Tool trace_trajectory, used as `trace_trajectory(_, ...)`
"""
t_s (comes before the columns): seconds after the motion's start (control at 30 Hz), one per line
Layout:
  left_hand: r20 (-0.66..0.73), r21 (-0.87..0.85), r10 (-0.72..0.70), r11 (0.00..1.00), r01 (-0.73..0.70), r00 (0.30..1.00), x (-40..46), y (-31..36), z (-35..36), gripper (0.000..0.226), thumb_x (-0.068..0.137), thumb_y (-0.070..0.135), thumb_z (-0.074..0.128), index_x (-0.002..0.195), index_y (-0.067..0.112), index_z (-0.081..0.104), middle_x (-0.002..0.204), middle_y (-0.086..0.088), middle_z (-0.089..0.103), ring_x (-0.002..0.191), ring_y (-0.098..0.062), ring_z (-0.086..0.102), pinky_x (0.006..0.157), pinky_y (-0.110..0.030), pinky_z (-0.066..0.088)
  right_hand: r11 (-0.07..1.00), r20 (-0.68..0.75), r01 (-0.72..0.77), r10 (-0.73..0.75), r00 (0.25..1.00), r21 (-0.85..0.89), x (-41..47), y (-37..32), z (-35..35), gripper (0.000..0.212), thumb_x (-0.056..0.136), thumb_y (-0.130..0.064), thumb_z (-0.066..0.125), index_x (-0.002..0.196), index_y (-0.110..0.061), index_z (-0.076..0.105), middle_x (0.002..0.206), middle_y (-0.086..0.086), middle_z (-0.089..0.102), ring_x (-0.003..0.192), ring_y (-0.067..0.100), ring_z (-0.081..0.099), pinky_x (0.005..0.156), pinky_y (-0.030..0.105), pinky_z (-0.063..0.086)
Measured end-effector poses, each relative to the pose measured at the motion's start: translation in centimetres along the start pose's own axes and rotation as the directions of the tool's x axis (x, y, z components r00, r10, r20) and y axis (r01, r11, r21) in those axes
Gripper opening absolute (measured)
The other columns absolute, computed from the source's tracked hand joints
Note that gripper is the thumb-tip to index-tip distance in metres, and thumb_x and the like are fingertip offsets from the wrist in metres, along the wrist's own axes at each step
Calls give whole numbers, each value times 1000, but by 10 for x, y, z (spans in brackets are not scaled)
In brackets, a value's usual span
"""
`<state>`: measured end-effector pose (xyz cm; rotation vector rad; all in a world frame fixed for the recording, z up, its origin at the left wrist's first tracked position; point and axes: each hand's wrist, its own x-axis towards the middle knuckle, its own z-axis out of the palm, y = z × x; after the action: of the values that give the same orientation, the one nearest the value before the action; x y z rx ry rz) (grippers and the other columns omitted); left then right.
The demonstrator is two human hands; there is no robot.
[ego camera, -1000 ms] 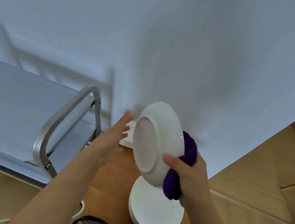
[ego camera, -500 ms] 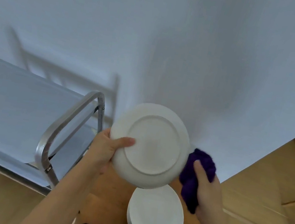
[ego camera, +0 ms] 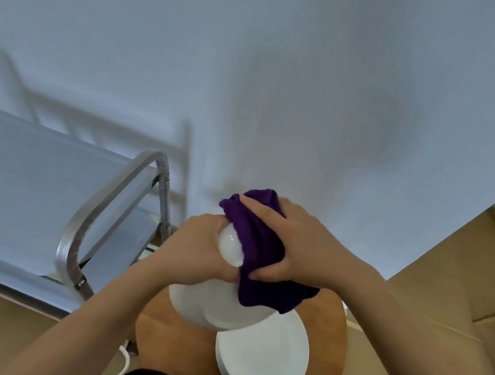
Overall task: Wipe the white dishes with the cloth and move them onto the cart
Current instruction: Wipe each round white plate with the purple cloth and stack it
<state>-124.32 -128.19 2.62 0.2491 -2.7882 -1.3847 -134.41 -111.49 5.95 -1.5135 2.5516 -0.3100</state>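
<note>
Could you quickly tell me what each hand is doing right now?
Left hand: closed, gripping the white dish.
Right hand: closed on the purple cloth, pressing it against the dish.

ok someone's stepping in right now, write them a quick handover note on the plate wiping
Left hand grips the raised white plate by its edge, above the round wooden table.
Right hand presses the purple cloth onto that plate, mid-wipe.
A stack of white plates waits on the table.
The cart to the left shows no dishes on its visible shelf.
Left: finish this plate, set it on the cart, then do the stack.
</note>
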Motion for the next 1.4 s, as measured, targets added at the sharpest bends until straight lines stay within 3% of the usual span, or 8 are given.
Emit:
trace_trajectory(0.1, -68, 2, -4, 1000, 4, 998, -6, 3, -3, 43, 56, 27, 86, 91, 21, 60, 83, 7, 65, 78, -9, 63, 67, -30, 56, 969, -73, -17, 36, 997, 245, 0, 3, 1, 88, 59, -57, 78, 130, -56, 27, 122, -15, 47, 107, 5, 48, 90, 33, 49)
trace_trajectory(0.3, -130, -66, -26, 998, 17, 991, -12, 9, -12, 57, 46, 37, 84, 96, 19, 63, 88, 4, 67, 81, -12, 64, 71, -36, 56, 855, -194, -19, 139, 971, 517, -7, 14, 5, 79, 52, -59, 80, 115, -67, 33, 114, -33, 50, 105, -7, 52, 79, 20, 53)
trace_trajectory(0.47, -254, -326, -85, 945, -2, 963, -18, 10, -24, 66, 28, 45, 77, 89, 25, 65, 88, 6, 70, 78, -5, 66, 71, -35, 58, 523, -287, 67, 351, 891, 850, -22, 21, 23, 71, 58, -40, 82, 112, -64, 42, 108, -34, 56, 101, -6, 58, 69, 10, 51)
trace_trajectory(0.77, -376, -714, -306, 697, -63, 874, -8, 12, 0, 71, 28, 32, 83, 95, 24, 62, 91, 7, 71, 83, -12, 69, 71, -39, 58, -20, -77, 133, 732, 677, 991, -33, -12, 61, 58, 61, -42, 81, 110, -38, 50, 111, -2, 65, 92, 11, 67, 73, 28, 58)
trace_trajectory(1.03, -322, -893, -436, 434, -118, 840, -3, 25, 39, 82, 30, 36, 91, 106, 18, 63, 97, -2, 73, 85, -19, 71, 62, -30, 57, -266, 40, 318, 820, 571, 910, -20, -41, 84, 69, 62, -40, 76, 123, -19, 51, 111, 10, 67, 93, 24, 68, 73, 36, 57)
trace_trajectory(1.13, -238, -879, -253, 468, -96, 938, -6, 23, 30, 79, 37, 44, 92, 107, 18, 68, 100, -3, 74, 91, -20, 71, 67, -30, 57, -262, 15, 321, 795, 606, 910, -25, -11, 71, 65, 62, -38, 80, 119, -16, 57, 110, 12, 68, 100, 31, 65, 86, 48, 53)
trace_trajectory(1.27, 286, -949, 78, 158, 272, 955, -12, 4, -12, 70, 51, 45, 91, 109, 10, 71, 104, -14, 71, 92, -29, 70, 72, -39, 59, -61, -73, 141, 622, 780, 988, -51, 34, 47, 68, 56, -35, 81, 118, -20, 58, 110, 8, 69, 99, 29, 67, 75, 39, 56)
trace_trajectory(1.4, 293, -952, 92, 118, 282, 952, -12, -8, -9, 62, 44, 34, 95, 96, 6, 76, 94, -15, 73, 84, -28, 72, 68, -38, 59, 146, -96, 26, 493, 865, 989, -49, 37, 39, 61, 58, -38, 82, 114, -32, 60, 107, -2, 70, 96, 20, 68, 71, 26, 56)
